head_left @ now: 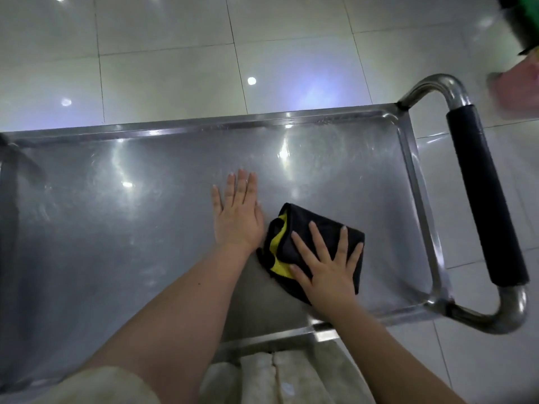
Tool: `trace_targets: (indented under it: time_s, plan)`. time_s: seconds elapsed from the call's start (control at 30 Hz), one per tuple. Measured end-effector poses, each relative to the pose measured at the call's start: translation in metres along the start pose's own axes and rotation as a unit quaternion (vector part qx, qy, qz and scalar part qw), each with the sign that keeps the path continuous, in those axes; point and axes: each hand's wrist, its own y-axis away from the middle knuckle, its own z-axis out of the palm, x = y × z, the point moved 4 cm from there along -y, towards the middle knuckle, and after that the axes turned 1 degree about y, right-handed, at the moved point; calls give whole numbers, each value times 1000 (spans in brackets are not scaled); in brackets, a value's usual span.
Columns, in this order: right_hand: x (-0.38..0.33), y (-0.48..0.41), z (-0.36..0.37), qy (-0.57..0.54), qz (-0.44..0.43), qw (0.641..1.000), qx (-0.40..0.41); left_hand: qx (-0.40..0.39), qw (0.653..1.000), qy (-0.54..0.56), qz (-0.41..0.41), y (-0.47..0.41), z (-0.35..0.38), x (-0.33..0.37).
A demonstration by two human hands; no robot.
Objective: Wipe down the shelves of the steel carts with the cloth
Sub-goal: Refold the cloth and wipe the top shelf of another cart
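Presses the right hand (326, 269), fingers straight and spread, flat onto a folded black cloth with yellow inner face (302, 218), lying right of centre on the shiny steel cart shelf (116, 228), folded near-square with no clear long axis, yellow fold turned left. Rests the left hand (237, 212) open and palm-down just beside that fold, fingers pointing away. Further right, 1 black foam-wrapped steel handle (485, 199) above glossy pale floor tiles (175, 68).

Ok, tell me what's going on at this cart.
A person is wiping down a steel cart's shelf. The right hand presses flat, fingers spread, on a folded black-and-yellow cloth towards the end with the black-gripped handle. The left hand lies flat on bare steel right beside the cloth.
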Motion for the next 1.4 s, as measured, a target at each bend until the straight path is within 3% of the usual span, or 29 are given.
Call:
trace_targets:
  time_s: [0.1, 0.2, 0.37, 0.5, 0.67, 0.77, 0.9, 1.0, 1.1, 1.17, 1.23, 1.33, 1.4]
  plan:
    - [-4, 3, 0, 10, -32, 999, 6, 1, 1000, -17, 4, 3, 2, 0]
    - [1, -52, -20, 22, -70, 997, 27, 4, 1000, -31, 3, 1, 0, -1]
    - [18, -165, -61, 14, 0, 999, 29, 13, 998, -58, 8, 1, -1, 1]
    - [50, -199, -80, 34, -22, 999, 33, 15, 997, -81, -8, -1, 0, 0]
    - [173, -202, -98, -16, 157, 987, 41, 11, 996, -91, -24, -1, -2, 5]
    - [195, -174, -92, -15, 175, 984, 39, -2, 996, -87, -36, -3, -4, 7]
    - [160, -103, -61, -21, 142, 988, 50, -6, 996, -86, -34, -2, -6, 8]
    - [108, -39, -33, -17, 68, 997, 38, -4, 996, -89, -31, 0, -4, 7]
    - [31, 2, -7, -13, -100, 995, 0, -3, 996, -90, -19, 0, -3, 6]
    - [-12, 19, 5, 18, -225, 974, -20, -2, 995, -96, -14, 2, -1, 4]
    - [-26, 18, 7, 29, -290, 956, -26, -1, 995, -96, -13, 4, 0, 0]
    - [4, 3, -5, 41, -282, 958, -7, 0, 996, -90, -14, 4, 0, 0]
    - [52, -11, -16, 35, -178, 983, 22, -5, 996, -90, -16, 4, 0, 1]
